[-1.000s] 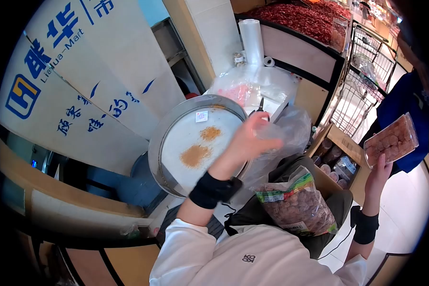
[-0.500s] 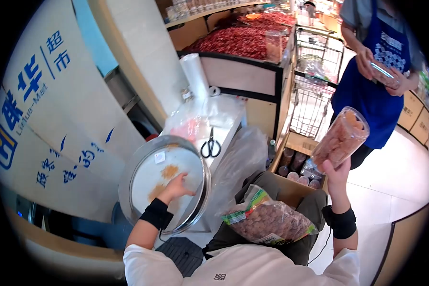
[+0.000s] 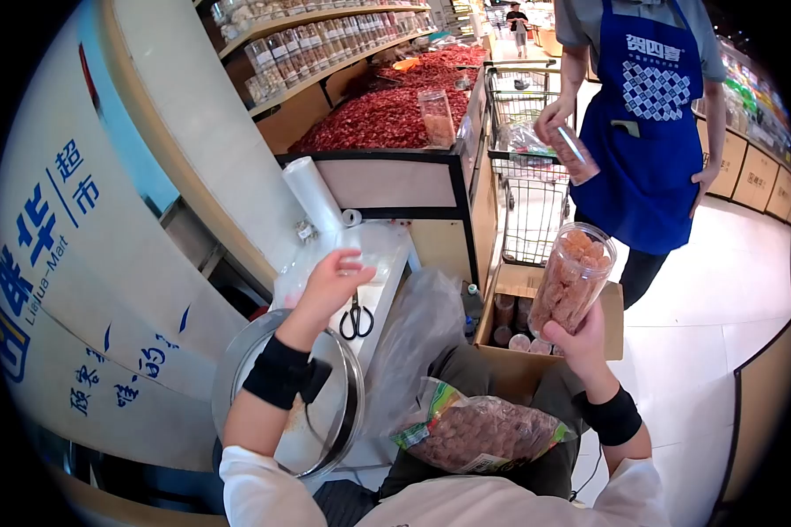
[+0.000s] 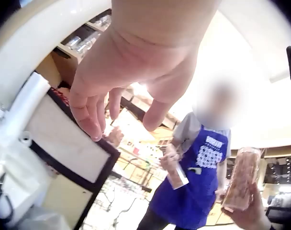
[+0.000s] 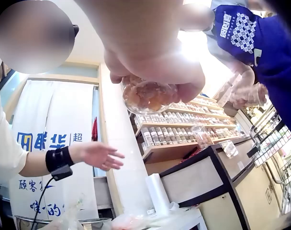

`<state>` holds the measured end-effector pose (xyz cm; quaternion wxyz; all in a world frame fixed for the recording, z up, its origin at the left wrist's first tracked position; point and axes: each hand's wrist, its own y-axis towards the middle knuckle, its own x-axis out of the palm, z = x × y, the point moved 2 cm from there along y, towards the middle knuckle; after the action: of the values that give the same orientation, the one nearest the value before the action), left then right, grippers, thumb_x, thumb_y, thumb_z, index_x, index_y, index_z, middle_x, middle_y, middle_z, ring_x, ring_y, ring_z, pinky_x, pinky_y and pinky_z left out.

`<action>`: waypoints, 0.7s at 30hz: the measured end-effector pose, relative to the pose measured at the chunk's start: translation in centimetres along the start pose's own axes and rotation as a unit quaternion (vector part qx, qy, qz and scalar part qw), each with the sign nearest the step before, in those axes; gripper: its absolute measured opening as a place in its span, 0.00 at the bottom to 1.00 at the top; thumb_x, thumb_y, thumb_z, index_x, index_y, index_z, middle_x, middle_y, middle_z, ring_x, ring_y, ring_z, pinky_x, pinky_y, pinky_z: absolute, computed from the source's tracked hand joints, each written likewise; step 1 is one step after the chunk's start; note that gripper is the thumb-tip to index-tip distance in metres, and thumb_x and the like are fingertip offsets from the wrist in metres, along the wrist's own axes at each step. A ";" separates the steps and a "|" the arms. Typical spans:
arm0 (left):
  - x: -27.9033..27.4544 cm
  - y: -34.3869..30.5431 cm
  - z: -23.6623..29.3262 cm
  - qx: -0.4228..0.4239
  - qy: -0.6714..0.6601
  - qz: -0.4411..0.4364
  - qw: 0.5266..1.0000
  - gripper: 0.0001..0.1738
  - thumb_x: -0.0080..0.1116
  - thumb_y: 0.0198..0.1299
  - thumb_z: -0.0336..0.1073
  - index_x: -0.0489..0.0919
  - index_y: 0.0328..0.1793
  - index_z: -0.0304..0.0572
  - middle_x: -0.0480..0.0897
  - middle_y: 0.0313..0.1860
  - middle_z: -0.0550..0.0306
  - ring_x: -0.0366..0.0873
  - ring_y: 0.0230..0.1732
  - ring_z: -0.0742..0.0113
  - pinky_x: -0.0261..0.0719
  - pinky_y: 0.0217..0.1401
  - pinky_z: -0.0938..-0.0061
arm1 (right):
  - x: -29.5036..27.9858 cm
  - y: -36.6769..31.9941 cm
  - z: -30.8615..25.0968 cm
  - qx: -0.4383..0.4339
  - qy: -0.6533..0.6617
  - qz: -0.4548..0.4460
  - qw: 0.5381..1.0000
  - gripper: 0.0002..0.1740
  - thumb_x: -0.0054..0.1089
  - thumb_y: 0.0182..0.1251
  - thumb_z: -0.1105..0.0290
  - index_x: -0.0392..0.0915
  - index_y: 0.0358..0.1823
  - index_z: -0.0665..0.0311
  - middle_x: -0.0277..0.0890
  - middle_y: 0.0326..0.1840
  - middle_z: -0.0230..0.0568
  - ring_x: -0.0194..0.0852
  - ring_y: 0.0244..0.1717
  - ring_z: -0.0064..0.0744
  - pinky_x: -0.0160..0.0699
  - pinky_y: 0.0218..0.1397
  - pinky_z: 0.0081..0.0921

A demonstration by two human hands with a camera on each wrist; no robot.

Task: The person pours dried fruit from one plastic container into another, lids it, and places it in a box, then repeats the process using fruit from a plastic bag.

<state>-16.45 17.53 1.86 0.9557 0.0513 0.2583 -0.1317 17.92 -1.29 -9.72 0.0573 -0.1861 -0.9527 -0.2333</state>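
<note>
Raised since half a second ago, the left hand (image 3: pixel 332 283) has left its place over the round metal pan (image 3: pixel 353 395) and now hangs above the white table (image 3: pixel 387 294), near the black-handled scissors (image 3: pixel 355 309); its fingers are loosely bent and slightly apart, the thumb standing off from them. Lower relative to the cart behind it than before, the clear jar (image 3: pixel 571 281) is in the right hand (image 3: pixel 582 341), whose fingers and thumb curl round its lower part. It is a see-through cylinder, tilted, packed with lumpy orange-brown pieces that look brighter and more orange at the rim; whether a lid covers them I cannot tell. Below it, a printed plastic bag (image 3: pixel 488 430) of similar brown pieces lies across the person's lap. The jar and right hand hide part of a cardboard box (image 3: pixel 612 334) of containers, and the left forearm (image 3: pixel 253 426) covers much of the pan. Crumpled clear plastic (image 3: pixel 422 321) hangs beside the table, and a white roll (image 3: pixel 312 193) stands at its far end. Beyond the jar are a shopping cart (image 3: pixel 529 198) and another person in a blue apron (image 3: pixel 637 162), holding a second clear container (image 3: pixel 571 154).
</note>
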 end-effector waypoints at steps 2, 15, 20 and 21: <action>2.3 2.8 2.9 0.015 -0.008 -0.003 1.000 0.34 0.73 0.63 0.45 0.73 0.70 0.38 0.83 0.55 0.54 0.79 0.52 0.71 0.77 0.48 0.72 | -0.5 -0.2 -0.1 -0.002 -0.004 0.005 1.000 0.50 0.83 0.55 0.63 0.60 0.74 0.67 0.71 0.68 0.42 0.72 0.68 0.35 0.70 0.72 0.35; 11.8 28.8 5.5 0.112 -0.024 0.189 0.975 0.56 0.84 0.44 0.55 0.68 0.72 0.30 0.76 0.64 0.37 0.76 0.64 0.46 0.76 0.66 0.60 | -4.9 -2.8 2.4 0.019 -0.039 0.057 0.997 0.58 0.87 0.50 0.58 0.57 0.76 0.67 0.67 0.72 0.43 0.68 0.72 0.37 0.67 0.75 0.38; 13.3 35.0 7.2 0.165 0.024 0.280 0.945 0.62 0.84 0.40 0.59 0.65 0.73 0.25 0.73 0.69 0.32 0.71 0.72 0.42 0.70 0.74 0.57 | -5.1 -3.2 3.3 0.031 -0.016 0.078 0.996 0.58 0.88 0.49 0.57 0.57 0.76 0.68 0.68 0.71 0.43 0.68 0.72 0.37 0.68 0.75 0.38; 13.8 35.9 7.9 0.157 0.034 0.286 0.944 0.65 0.85 0.40 0.60 0.63 0.76 0.25 0.71 0.71 0.33 0.71 0.72 0.44 0.70 0.75 0.59 | -5.1 -3.1 3.6 0.050 0.020 0.084 0.995 0.58 0.88 0.49 0.57 0.57 0.76 0.68 0.68 0.71 0.44 0.69 0.71 0.38 0.68 0.75 0.38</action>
<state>8.77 47.61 2.74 0.9234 0.2771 0.2414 0.1106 21.36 -3.83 -15.22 0.1054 -0.2580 -0.9427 -0.1835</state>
